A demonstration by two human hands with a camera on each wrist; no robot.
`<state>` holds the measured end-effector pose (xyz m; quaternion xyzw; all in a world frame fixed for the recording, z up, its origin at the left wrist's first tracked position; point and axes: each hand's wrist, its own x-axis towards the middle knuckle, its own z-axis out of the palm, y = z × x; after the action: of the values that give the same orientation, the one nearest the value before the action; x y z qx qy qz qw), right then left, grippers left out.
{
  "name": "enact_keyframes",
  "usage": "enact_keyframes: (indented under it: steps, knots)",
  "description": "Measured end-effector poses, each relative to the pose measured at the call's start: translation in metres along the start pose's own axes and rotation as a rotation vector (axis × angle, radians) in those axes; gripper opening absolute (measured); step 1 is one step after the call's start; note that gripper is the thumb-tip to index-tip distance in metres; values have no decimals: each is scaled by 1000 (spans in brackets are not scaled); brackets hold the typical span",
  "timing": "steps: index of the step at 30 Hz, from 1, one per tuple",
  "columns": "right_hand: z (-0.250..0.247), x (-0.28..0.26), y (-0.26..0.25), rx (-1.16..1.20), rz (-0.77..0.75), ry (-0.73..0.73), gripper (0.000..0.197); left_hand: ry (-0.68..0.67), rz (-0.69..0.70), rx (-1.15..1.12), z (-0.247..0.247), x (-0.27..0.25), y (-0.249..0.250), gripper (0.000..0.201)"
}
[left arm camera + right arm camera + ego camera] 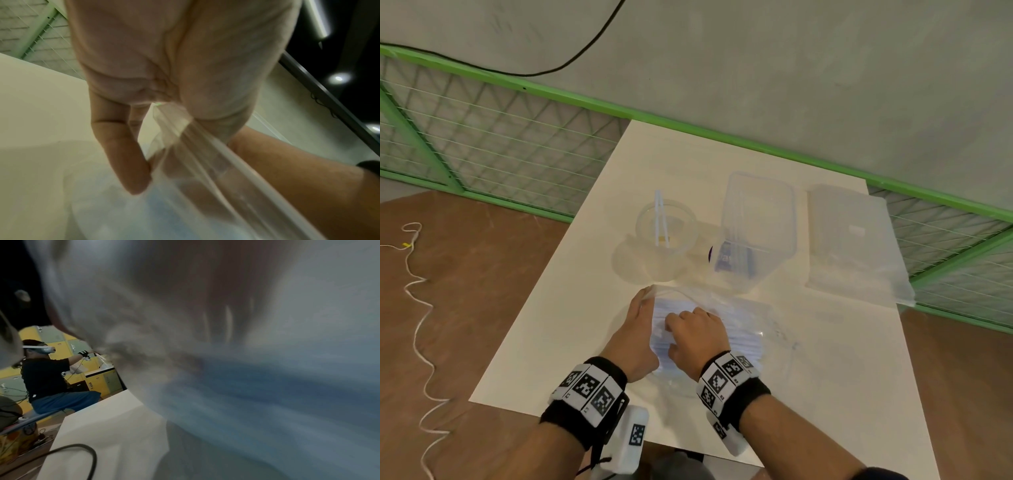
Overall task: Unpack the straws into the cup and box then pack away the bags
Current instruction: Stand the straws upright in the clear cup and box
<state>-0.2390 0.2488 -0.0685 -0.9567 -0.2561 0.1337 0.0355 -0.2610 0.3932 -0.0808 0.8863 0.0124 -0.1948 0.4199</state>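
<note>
A clear plastic bag [750, 318] of white straws [743, 342] lies on the near part of the white table [558, 342]. My left hand [637, 329] pinches the bag's open edge; the left wrist view shows the film [195, 154] bunched between thumb and fingers [123, 154]. My right hand [688, 334] is at the bag's mouth, fingers curled down onto the straw bundle, a bluish blur [267, 394] in the right wrist view. Beyond stands a clear cup [681, 222] with two straws [661, 219] in it. A clear box [760, 205] stands open to its right.
Something blue-labelled [726, 257] lies in the box. A flat clear plastic piece [849, 240], lid or bag, lies at the table's right edge. A green mesh fence [482, 144] runs behind the table. A white cord [417, 308] trails on the floor, left. Another person [45, 369] sits far off.
</note>
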Motion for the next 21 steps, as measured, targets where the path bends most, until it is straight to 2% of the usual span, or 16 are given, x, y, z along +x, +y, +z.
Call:
enact_keyframes:
  steps: [3, 7, 16, 21]
  knots:
    - [-1, 0, 1, 10, -11, 7, 21, 10, 0, 0, 0, 1, 2, 113]
    - [-3, -2, 7, 37, -19, 24, 13, 18, -16, 0, 1, 1, 4, 113]
    - [-19, -17, 28, 236, -6, 42, 27, 73, -37, 0, 9, 8, 4, 115]
    - [-34, -32, 50, 183, 42, 84, 26, 120, -53, 7, 12, 9, 6, 115]
